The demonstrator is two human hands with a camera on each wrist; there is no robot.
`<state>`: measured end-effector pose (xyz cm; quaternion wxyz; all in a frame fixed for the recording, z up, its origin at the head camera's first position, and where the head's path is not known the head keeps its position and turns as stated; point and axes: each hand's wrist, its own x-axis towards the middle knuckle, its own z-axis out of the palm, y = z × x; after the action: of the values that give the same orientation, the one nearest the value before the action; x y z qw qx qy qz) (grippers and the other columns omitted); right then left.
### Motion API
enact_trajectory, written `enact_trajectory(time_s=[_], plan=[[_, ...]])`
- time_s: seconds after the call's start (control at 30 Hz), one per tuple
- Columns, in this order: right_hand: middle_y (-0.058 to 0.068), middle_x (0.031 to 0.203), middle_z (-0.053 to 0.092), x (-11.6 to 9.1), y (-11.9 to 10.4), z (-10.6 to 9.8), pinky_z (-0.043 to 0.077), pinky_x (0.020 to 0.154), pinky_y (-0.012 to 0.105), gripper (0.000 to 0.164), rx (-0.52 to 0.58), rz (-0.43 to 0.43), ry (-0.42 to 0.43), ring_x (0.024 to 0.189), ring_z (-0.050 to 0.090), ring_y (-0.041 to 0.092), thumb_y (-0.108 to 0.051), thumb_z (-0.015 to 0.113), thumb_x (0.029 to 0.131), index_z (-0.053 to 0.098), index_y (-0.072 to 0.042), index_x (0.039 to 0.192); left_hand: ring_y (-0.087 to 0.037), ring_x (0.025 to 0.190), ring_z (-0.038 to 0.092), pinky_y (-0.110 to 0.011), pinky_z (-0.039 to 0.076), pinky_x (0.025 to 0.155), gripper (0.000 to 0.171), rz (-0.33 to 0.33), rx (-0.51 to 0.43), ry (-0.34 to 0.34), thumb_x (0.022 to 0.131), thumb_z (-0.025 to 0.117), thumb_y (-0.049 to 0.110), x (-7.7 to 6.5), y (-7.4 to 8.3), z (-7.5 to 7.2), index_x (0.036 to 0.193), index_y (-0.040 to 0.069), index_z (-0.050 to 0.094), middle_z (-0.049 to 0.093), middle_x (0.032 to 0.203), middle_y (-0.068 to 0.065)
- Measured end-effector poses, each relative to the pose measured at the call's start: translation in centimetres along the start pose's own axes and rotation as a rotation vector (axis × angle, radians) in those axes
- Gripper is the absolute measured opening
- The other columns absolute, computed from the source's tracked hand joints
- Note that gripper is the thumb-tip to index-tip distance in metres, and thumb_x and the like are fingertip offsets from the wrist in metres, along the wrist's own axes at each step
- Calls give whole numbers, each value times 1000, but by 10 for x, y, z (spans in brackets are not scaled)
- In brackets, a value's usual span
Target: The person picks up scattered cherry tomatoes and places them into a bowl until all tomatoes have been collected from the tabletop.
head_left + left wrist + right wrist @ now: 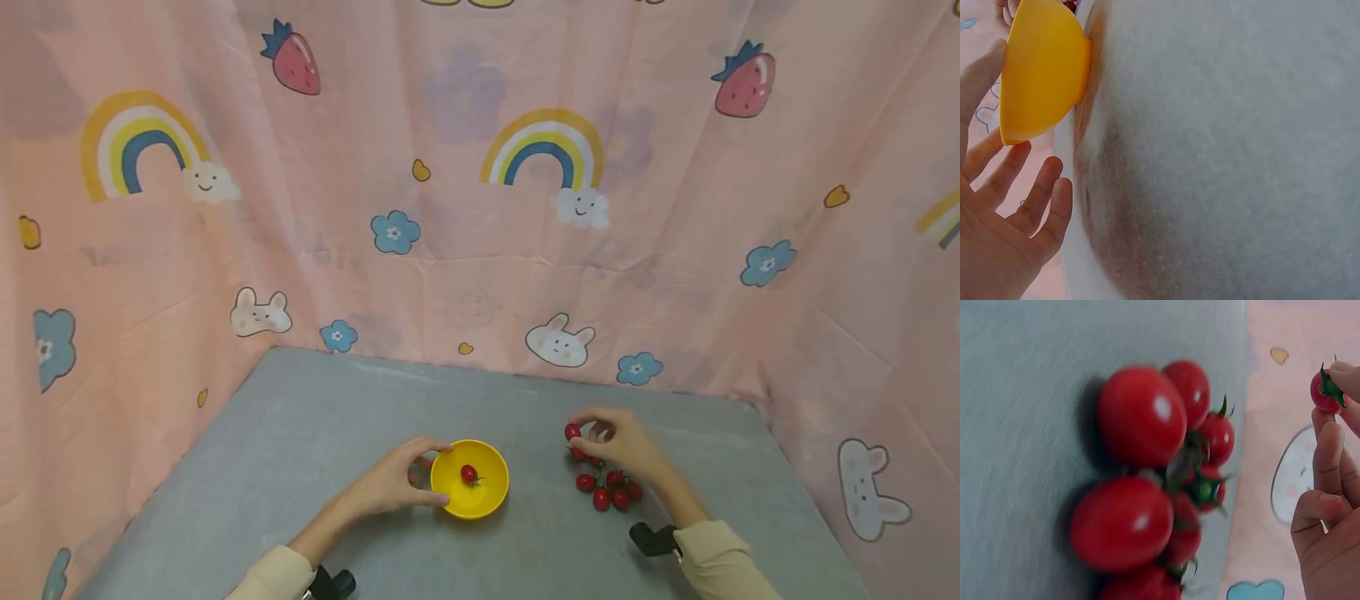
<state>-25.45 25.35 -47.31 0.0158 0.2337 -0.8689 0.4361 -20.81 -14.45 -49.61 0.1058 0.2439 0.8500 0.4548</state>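
Observation:
A small yellow bowl (pixel 487 503) stands upright on the table with one cherry tomato (pixel 468 475) inside. My left hand (pixel 390 479) holds the bowl's left side, thumb and forefinger against its rim; in the left wrist view the other fingers are spread beside the bowl (pixel 1044 69). Between thumb and fingertips, my right hand (pixel 618 442) pinches a cherry tomato (pixel 572 431). The right wrist view shows the green cap on this held tomato (pixel 1319 394), raised off the table. Below that hand lies a cluster of red cherry tomatoes (pixel 602 499) with green stems.
The grey table (pixel 360 400) meets a pink printed curtain (pixel 465 292) along its back and both sides. Dark wrist straps (pixel 652 540) sit on the forearms, just below the light sleeves (pixel 720 558).

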Motion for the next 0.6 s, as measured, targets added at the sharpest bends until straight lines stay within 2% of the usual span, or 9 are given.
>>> enact_trajectory(time_s=[0.6], plan=[[-6, 101, 69, 18, -24, 38, 52, 75, 30, 24, 15, -50, -58, 79, 59, 18, -22, 83, 88, 75, -17, 110, -22, 109, 58, -38, 54, 87, 62, 2, 3, 4, 84, 86, 28, -1, -1, -1, 138, 14, 59, 55, 137, -1]])
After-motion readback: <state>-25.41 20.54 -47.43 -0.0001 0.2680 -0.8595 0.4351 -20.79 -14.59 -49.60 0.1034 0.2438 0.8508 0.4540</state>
